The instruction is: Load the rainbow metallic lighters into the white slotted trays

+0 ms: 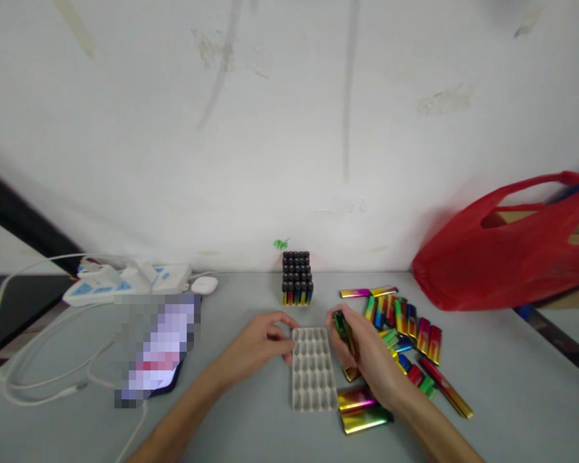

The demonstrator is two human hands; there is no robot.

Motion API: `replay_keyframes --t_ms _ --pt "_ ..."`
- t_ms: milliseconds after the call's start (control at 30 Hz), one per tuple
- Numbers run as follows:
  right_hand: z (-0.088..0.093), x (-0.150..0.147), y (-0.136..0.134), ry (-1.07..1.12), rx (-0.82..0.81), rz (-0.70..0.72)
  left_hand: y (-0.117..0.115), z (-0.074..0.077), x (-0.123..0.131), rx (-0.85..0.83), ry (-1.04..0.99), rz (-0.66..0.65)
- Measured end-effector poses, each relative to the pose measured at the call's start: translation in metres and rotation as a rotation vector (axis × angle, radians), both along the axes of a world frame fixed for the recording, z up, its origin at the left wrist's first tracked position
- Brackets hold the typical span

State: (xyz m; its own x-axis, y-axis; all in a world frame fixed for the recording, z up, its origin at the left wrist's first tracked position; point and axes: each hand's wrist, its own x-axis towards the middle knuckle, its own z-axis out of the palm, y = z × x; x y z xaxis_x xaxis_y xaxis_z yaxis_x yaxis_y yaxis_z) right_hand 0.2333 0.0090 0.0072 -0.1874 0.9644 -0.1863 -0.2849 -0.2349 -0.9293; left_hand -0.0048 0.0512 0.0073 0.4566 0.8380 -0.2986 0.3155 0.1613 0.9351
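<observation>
Left hand, fingers apart, touches the left edge of a pale gridded tray on the grey table, best steadied lightly there, while the right hand's fingers clamp a dark green lighter beside its upper right corner.

I'm seeing a makeshift workspace, home or workshop unclear: scuffed white wall, grey table, cabled power strip.

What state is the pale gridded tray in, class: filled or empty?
Empty: the tray shows its pale cells uncovered throughout, with nothing standing in any of them.
</observation>
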Motion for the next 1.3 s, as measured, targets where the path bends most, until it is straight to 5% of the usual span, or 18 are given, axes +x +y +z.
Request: replay_keyframes --t_ms 333,867,1300 --pt "0.005 0.001 -0.003 -0.087 0.195 -0.069 0.000 0.000 0.000 -0.014 0.001 0.012" --pt "0.006 -0.009 -0.007 -0.569 0.642 -0.047 0.000 -0.007 -0.003 0.022 0.005 -0.009" --pt "0.000 -0.018 -0.009 -0.657 0.635 -0.062 -0.003 0.002 0.000 0.028 0.020 -0.028"
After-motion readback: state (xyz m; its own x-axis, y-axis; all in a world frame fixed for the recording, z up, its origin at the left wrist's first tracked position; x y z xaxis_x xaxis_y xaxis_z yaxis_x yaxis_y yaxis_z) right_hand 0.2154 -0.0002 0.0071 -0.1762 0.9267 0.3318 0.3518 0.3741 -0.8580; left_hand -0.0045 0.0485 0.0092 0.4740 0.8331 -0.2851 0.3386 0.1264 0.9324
